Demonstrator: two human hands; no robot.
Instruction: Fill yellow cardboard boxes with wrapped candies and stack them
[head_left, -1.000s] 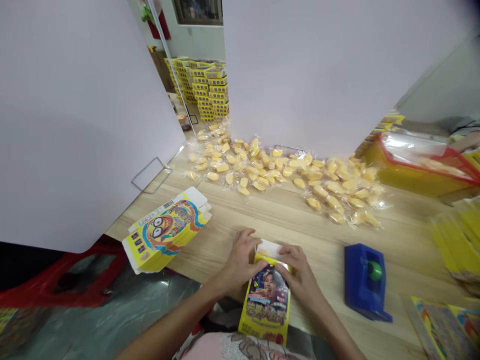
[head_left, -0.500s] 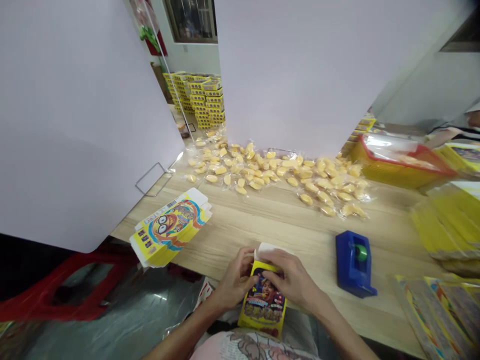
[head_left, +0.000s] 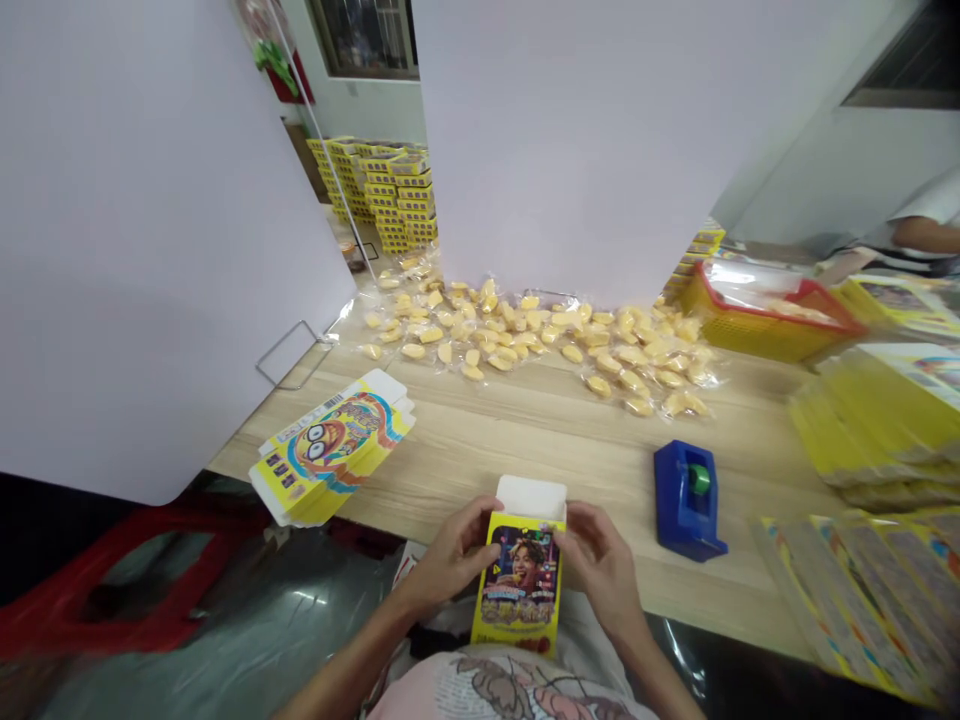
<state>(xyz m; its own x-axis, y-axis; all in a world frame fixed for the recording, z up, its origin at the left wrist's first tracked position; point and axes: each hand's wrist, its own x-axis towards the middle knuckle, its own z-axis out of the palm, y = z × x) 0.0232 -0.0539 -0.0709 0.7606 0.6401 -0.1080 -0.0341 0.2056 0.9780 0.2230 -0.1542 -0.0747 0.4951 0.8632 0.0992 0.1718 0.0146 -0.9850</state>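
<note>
A yellow printed carton stands tilted against my lap at the table's front edge, its white top flap sticking up. My left hand grips its left side, thumb on the printed front. On the opposite side my right hand holds the carton's upper right edge between thumb and fingers. Whether anything lies inside the carton cannot be seen. To the left, a stack of flattened cartons rests near the table edge. Clear-wrapped yellow pieces lie scattered along the back of the table.
Right of my hands stands a blue tape dispenser with green tape. A yellow-and-red basket and piles of cartons fill the right side. White panels rise behind. A red stool is at lower left. Another person's arm shows far right.
My right hand has moved off the carton's top to its right side, and the white flap now stands fully in view. The whole view has shifted slightly.
</note>
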